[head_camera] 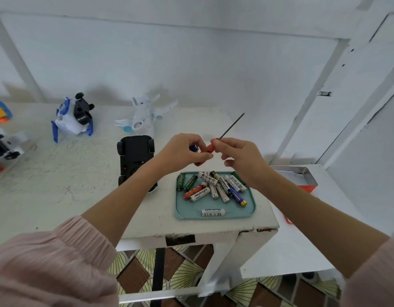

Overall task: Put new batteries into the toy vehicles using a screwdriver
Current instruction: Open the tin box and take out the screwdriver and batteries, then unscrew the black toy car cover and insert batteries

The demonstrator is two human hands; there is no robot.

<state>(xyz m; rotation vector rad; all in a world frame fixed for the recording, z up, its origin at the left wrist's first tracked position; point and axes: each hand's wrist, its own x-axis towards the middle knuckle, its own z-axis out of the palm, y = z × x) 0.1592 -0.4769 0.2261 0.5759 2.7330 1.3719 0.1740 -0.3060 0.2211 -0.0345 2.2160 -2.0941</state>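
In the middle of the frame, the fingers of the right hand (240,157) pinch the red handle of the screwdriver (216,144), and the left hand (180,152) curls round the same handle and a small blue thing I cannot make out. The black toy car (135,156) lies belly-up just left of the hands, and the batteries (213,187) sit in a teal tray (216,214) below them. I think this is the get-the-tool-ready step; next the tip must go down to the car's battery-lid screw.

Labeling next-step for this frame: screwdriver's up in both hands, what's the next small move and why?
Probably lower the screwdriver tip to the upturned black toy car: its underside faces up, no battery is out of the tray yet, and both hands hold the tool in the air.
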